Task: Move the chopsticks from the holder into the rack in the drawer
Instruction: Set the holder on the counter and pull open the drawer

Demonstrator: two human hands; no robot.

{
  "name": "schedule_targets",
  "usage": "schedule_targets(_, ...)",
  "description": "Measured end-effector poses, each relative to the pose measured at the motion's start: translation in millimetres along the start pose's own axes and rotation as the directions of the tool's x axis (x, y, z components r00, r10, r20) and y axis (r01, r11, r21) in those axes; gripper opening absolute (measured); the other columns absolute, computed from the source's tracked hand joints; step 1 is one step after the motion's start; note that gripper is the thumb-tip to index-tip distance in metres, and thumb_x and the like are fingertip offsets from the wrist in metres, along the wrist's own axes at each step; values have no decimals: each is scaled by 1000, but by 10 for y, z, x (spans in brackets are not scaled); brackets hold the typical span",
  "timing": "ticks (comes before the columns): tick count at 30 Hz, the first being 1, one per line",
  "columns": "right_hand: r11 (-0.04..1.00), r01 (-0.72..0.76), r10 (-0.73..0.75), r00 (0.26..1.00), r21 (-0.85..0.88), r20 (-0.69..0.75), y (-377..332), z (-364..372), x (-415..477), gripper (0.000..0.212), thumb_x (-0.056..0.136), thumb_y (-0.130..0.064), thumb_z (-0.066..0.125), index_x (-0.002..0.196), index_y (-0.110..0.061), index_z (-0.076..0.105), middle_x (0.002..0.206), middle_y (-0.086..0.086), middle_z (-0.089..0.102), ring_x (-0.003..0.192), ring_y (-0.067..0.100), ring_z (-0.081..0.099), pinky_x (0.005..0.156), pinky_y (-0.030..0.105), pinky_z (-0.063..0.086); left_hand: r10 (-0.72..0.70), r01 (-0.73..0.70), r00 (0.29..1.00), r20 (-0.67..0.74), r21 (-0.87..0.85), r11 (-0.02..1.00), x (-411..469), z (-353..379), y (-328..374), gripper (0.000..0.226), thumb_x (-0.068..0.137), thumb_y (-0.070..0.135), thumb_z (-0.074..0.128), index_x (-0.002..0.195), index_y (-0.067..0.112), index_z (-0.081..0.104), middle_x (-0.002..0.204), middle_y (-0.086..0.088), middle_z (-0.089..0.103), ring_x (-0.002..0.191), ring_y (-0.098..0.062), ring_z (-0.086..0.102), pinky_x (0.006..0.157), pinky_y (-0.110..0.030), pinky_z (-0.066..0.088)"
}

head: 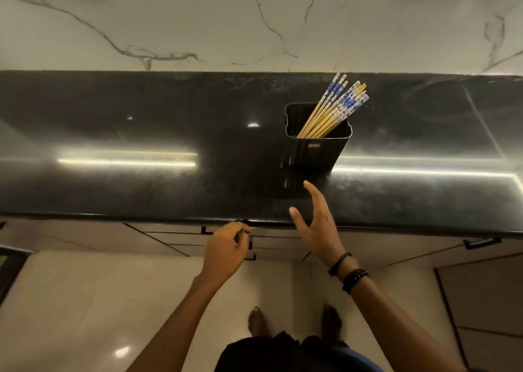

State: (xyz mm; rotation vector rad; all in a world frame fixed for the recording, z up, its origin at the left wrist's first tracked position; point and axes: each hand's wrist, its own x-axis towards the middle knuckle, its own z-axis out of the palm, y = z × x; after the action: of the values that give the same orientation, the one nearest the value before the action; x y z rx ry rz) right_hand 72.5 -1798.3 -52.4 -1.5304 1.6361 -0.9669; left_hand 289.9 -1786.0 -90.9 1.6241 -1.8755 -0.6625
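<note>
A black rectangular holder [314, 150] stands on the dark glossy countertop [141, 133], right of centre. Several wooden chopsticks [334, 108] with blue-and-white tops lean to the right inside it. My right hand [317, 224] hovers open over the counter's front edge, just below the holder, fingers spread and touching nothing. My left hand [226, 247] is below the counter edge, fingers curled at the black handle [250, 244] of a closed drawer [277, 241]. The grip itself is hidden by the hand. No rack is visible.
A white marble backsplash [254, 17] rises behind the counter. More drawer fronts with black handles [481, 242] run along below the edge. My feet [257, 320] stand on a pale tiled floor. A dark object sits at the left edge [8, 269].
</note>
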Motion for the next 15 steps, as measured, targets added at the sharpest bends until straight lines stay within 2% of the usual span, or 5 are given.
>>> schedule_targets(3,997,-35,40,996,-63,85,83,111,-120,58,94,-16,60,147,-16,34,151,6,39,140,17,34,115,38,34,-109,65,968,226,192,979,5,189,-350,21,98,23,48,110,14,63,105,-5,64,102,-21,61,84,-28,46)
schedule_targets(7,983,31,-13,995,-183,99,174,183,-294,43,95,-15,58,136,-13,48,134,5,54,126,17,48,107,40,44,-357,137,811,464,443,886,174,398,-734,46,103,41,27,144,23,35,153,-5,35,141,-25,31,116,-45,22)
schedule_targets(9,977,48,-24,993,-210,113,228,188,-354,38,95,-15,57,133,-13,52,128,3,58,121,14,51,104,36,46,-415,168,776,474,480,861,180,502,-859,47,103,43,23,145,26,32,156,-2,29,144,-24,25,116,-48,20)
schedule_targets(12,967,79,-33,981,-242,191,323,195,-414,38,97,-17,54,134,-12,50,131,4,57,123,16,51,103,28,43,-432,216,810,397,483,849,204,620,-877,46,101,46,25,140,26,39,151,-2,36,138,-25,31,110,-49,28)
schedule_targets(15,957,117,-40,960,-264,278,420,167,-469,40,99,-18,50,138,-11,47,137,7,53,127,18,49,107,31,41,-462,253,813,355,500,828,199,700,-824,53,99,51,21,140,24,41,149,-3,39,135,-26,34,108,-48,29)
